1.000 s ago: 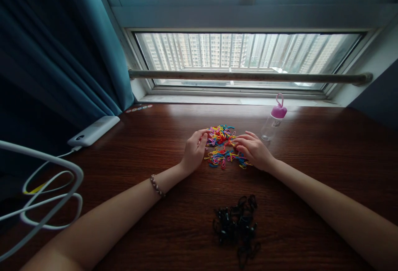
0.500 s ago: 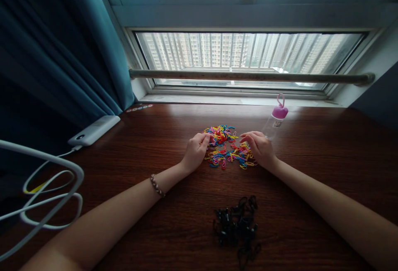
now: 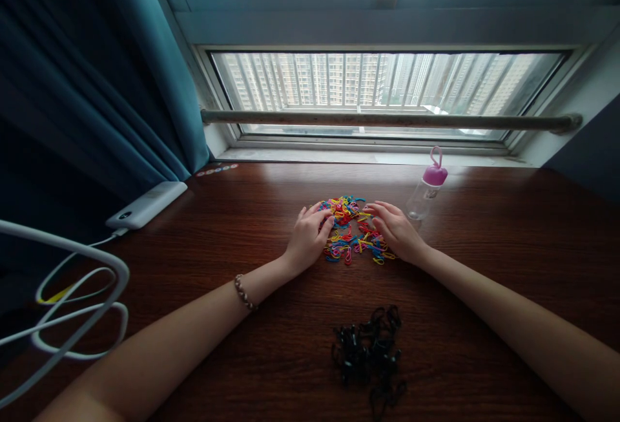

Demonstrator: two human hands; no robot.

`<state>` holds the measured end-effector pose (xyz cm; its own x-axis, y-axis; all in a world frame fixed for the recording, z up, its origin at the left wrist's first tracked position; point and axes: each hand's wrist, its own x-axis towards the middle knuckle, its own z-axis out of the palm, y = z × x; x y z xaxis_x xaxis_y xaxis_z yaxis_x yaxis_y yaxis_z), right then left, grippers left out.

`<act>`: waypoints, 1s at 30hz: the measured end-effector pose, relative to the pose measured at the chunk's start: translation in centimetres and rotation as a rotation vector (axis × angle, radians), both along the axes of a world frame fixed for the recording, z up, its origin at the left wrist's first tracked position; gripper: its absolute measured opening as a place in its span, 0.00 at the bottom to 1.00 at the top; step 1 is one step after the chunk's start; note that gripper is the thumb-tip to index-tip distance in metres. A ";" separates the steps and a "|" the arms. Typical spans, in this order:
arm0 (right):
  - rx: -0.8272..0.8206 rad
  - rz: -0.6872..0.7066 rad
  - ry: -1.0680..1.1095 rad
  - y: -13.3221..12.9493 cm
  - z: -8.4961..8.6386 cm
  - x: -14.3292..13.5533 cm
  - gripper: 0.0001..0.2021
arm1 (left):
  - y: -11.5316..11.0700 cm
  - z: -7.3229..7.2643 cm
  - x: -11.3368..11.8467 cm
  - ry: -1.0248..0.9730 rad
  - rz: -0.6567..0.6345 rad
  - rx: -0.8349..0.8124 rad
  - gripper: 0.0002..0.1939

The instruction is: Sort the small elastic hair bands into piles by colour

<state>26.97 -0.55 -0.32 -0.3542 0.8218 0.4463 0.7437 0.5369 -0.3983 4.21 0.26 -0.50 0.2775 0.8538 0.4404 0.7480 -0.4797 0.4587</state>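
Many small looped pieces in red, yellow, blue and pink form a colourful pile (image 3: 345, 210) on the dark wooden table (image 3: 232, 215), with a looser group (image 3: 358, 242) of them just nearer. My left hand (image 3: 309, 236) rests at the left edge of the pile, fingers apart, fingertips touching some pieces. At the right side is my right hand (image 3: 394, 228), its fingers spread and reaching over the pieces. Neither hand visibly grips anything. A tangle of black loops (image 3: 368, 351) lies nearer to me.
A clear bottle with a pink lid (image 3: 434, 175) stands just behind my right hand. At the left are a white power bank (image 3: 148, 204), white cables (image 3: 97, 247) and a blue curtain (image 3: 159, 73). A rail (image 3: 387, 119) crosses the window at the back.
Both hands have opened their fingers. My right hand has shifted left toward the pile, showing more of the bottle, and my left hand has spread over the pile's left edge.
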 end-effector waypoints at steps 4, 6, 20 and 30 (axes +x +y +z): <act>-0.026 -0.058 -0.025 0.2 -0.2 -0.1 0.17 | 0.1 0.0 0.0 -0.006 -0.007 -0.015 0.17; -0.007 -0.130 0.028 0.2 -0.2 -0.1 0.17 | 0.1 0.1 0.1 -0.010 -0.015 -0.019 0.16; 0.006 -0.061 0.111 0.4 -0.6 0.1 0.18 | 0.0 0.3 0.1 -0.045 -0.041 -0.037 0.16; -0.044 -0.186 0.134 0.4 -0.6 0.1 0.18 | 0.0 0.4 0.1 -0.053 -0.040 -0.045 0.16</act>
